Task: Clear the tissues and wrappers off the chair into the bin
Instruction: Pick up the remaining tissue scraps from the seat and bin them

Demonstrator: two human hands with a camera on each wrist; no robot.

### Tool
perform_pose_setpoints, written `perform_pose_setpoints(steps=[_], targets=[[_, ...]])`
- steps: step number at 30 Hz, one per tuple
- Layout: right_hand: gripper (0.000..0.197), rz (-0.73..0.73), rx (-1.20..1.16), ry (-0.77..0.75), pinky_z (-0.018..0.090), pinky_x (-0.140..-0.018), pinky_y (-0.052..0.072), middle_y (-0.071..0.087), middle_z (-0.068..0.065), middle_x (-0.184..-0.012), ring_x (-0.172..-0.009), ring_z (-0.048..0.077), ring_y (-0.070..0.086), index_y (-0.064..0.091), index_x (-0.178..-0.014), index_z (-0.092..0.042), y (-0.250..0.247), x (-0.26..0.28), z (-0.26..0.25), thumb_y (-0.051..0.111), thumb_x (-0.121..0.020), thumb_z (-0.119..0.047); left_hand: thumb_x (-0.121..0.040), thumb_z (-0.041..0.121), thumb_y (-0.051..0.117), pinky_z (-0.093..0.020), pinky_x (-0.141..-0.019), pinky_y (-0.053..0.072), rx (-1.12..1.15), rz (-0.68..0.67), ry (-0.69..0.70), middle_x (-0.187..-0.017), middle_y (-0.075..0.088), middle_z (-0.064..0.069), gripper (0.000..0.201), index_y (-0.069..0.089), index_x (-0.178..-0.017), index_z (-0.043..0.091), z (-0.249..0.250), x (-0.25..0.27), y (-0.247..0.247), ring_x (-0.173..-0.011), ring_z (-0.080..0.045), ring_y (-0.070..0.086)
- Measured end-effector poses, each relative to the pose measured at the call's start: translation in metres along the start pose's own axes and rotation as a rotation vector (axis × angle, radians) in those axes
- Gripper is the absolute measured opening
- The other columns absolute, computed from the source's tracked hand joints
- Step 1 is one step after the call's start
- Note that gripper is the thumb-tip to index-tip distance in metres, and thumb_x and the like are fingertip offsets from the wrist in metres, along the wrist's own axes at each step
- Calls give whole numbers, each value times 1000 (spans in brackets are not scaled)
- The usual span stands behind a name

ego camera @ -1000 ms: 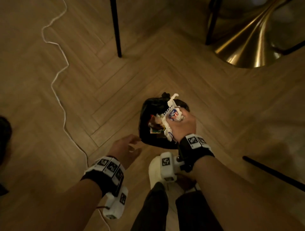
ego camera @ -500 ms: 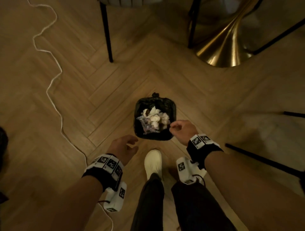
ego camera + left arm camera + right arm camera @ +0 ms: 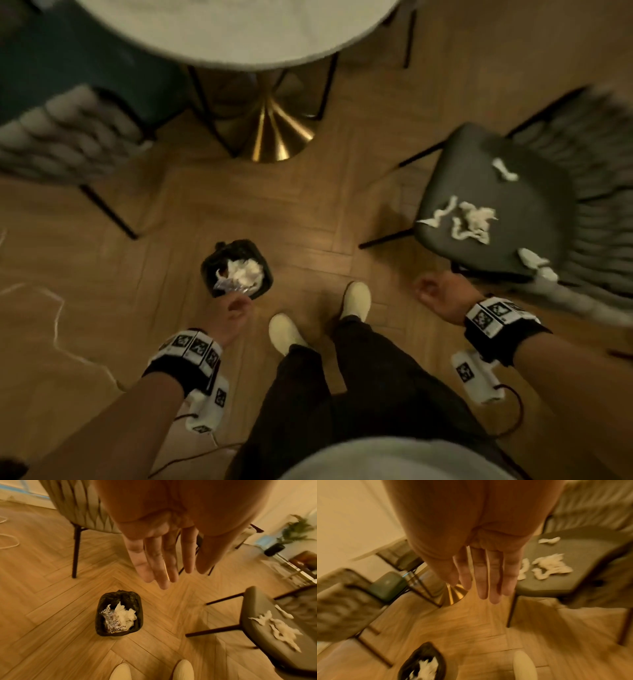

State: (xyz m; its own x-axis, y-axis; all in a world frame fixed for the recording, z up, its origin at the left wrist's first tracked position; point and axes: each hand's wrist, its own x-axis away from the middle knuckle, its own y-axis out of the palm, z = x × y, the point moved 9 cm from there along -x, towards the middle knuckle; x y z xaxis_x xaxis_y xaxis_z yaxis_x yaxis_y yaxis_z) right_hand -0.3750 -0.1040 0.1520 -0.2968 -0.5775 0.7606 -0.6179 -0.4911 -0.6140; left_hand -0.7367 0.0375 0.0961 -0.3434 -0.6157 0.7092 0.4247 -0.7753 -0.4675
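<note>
Right grip: fingers straight, empty, just beside the chair. Left grip: fingers relaxed, empty, near the bin. Bin: on the floor, already holding tissue and wrappers. Chair seat: tissues lay scattered across it. Best gathered into one bunch before lifting, lest scraps drop.

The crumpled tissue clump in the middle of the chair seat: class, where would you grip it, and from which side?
Pinch the bulky crumpled tissue clump at its raised centre, coming from above with the right hand, which is empty and nearest. It lies loose on the flat chair seat, so probably only the top can be gripped; the thin trailing strips may tear.
</note>
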Motion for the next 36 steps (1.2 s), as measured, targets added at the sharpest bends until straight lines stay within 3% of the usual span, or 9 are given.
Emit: perform_pose_setpoints(steps=[7,14,17,21,24,26,29,34,36], targets=[[10,177,-310,338,33,-73,51,71,8,-86,-82,28,67,69,-90,-17,5,83,193,62,-84,-22,-82,19,66,-27,-77,46,-384,-111,106,-101,71,-8,19,67,-100,16,91,4,34,-90,-21,63],[8,48,-451,425,40,-76,58,73,10,-84,-74,24,70,66,-78,-22,2,89,322,62,-85,-20,-84,18,64,-20,-71,43,-533,-243,172,-89,64,3,12,63,-94,23,209,-35,109,-83,-13,58],[10,66,-389,362,42,-79,56,72,10,-89,-78,25,67,65,-77,-23,-54,59,377,60,-84,-19,-84,17,64,-34,-85,50,-513,-261,147,-99,66,0,18,59,-94,31,259,-66,145,-90,-16,61],[15,85,-167,253,37,-80,52,70,9,-96,-90,28,65,67,-91,-17,-142,5,428,55,-86,-24,-84,8,63,-35,-82,46,-372,-179,118,-96,66,-7,16,61,-90,23,333,-93,187,-88,-20,59],[25,-30,66,148,32,-77,47,68,12,-107,-97,32,63,64,-105,-14,-176,-44,439,52,-88,-28,-83,8,64,-33,-77,46,-274,-152,101,-89,64,-2,21,60,-85,28,375,-99,217,-85,-20,60],[32,-163,213,78,26,-79,44,64,9,-116,-105,31,61,60,-115,-17,-176,-77,440,52,-88,-33,-84,9,63,-23,-70,43,-228,-155,108,-86,63,6,16,62,-90,24,390,-97,235,-81,-7,59],[41,-355,382,-68,36,-97,45,55,4,-129,-115,32,55,49,-128,-20,-154,-126,440,47,-91,-38,-84,11,64,-11,-66,42,-171,-142,92,-86,64,10,16,63,-92,25,387,-99,257,-77,2,59],[67,-498,840,-314,62,-107,30,-4,15,-158,-140,45,10,11,-147,-31,-104,-196,439,49,-92,-30,-81,8,66,-2,-63,45,-77,-146,-100,-87,67,10,28,63,-79,36,315,-108,292,-75,0,63],[70,-557,942,-406,65,-107,28,-12,14,-157,-140,47,5,8,-147,-34,-83,-215,443,51,-92,-29,-81,9,67,1,-62,42,-58,-141,-175,-86,69,7,22,65,-80,32,285,-107,302,-73,-3,64]])
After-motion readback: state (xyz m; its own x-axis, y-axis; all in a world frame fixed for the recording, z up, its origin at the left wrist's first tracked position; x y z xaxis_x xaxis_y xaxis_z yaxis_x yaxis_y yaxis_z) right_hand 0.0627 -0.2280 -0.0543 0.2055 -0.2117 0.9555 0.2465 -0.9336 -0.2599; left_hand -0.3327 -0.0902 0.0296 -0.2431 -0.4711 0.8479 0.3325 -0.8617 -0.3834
